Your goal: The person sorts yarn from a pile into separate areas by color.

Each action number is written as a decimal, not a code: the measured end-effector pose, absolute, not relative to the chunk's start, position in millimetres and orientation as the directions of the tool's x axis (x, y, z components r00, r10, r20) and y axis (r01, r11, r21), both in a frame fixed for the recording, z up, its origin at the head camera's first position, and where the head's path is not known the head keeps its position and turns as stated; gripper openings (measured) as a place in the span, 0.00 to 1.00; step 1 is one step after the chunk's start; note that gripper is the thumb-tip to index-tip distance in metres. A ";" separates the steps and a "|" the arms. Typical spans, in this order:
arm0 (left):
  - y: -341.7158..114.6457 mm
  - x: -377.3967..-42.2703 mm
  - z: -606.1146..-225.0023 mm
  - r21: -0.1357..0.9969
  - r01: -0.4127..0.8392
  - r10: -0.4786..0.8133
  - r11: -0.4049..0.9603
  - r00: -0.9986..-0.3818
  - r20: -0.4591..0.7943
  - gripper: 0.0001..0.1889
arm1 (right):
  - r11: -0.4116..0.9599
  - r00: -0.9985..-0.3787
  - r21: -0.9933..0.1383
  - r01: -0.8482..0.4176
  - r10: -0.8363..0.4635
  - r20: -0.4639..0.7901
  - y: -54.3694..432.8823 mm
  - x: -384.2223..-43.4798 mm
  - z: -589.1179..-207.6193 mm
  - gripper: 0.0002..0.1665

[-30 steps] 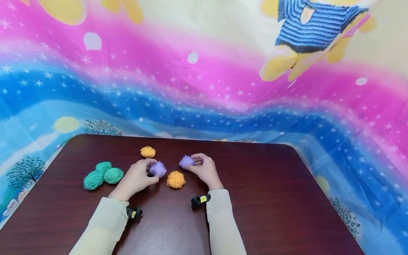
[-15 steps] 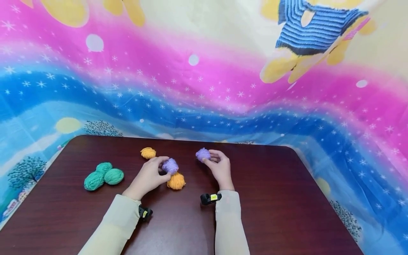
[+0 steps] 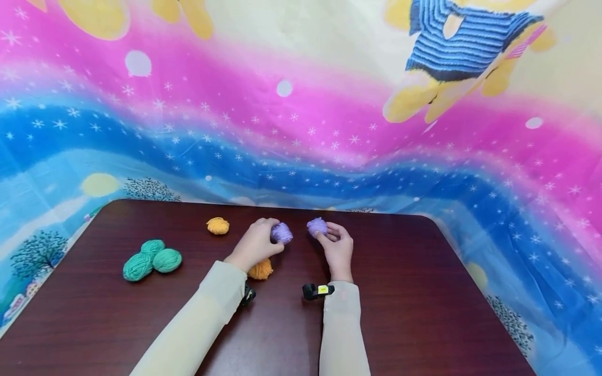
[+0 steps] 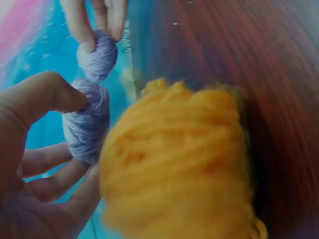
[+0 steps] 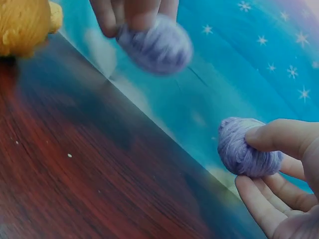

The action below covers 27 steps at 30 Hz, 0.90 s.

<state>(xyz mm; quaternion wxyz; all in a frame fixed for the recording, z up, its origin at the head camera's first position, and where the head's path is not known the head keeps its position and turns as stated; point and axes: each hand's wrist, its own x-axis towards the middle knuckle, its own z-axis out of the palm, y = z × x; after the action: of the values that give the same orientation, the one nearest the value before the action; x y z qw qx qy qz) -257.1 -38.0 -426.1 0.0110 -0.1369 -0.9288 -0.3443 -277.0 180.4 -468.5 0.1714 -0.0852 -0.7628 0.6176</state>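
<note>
My left hand pinches a purple ball of yarn between thumb and fingers, near the middle of the table's far part. To its right, my right hand holds a second purple ball of yarn by thumb and fingertips. A gap separates the two purple balls in the head view. Below the left hand lies an orange ball of yarn, partly hidden by that hand; it looms large in the left wrist view. In the right wrist view both purple balls show against the blue backdrop.
A smaller yellow-orange ball of yarn lies toward the far edge. Three green balls of yarn sit bunched together at the left of the dark wooden table. A printed cloth hangs behind the table's far edge.
Both hands have moved right and a little farther away, each carrying its purple ball. The left hand has passed over the orange ball and now covers part of it.
</note>
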 end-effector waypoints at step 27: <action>41.8 -273.5 -435.3 0.513 0.222 0.193 0.829 -0.975 0.110 0.20 | 0.269 -0.916 -0.963 -0.033 0.377 0.137 188.0 -281.1 -480.8 0.16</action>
<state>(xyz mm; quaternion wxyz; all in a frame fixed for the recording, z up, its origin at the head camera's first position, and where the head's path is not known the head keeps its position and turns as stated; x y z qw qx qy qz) -273.5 41.8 -435.3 0.0269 -0.1087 -0.9560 -0.2712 -281.1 188.0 -480.8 0.1725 -0.1104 -0.7777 0.5944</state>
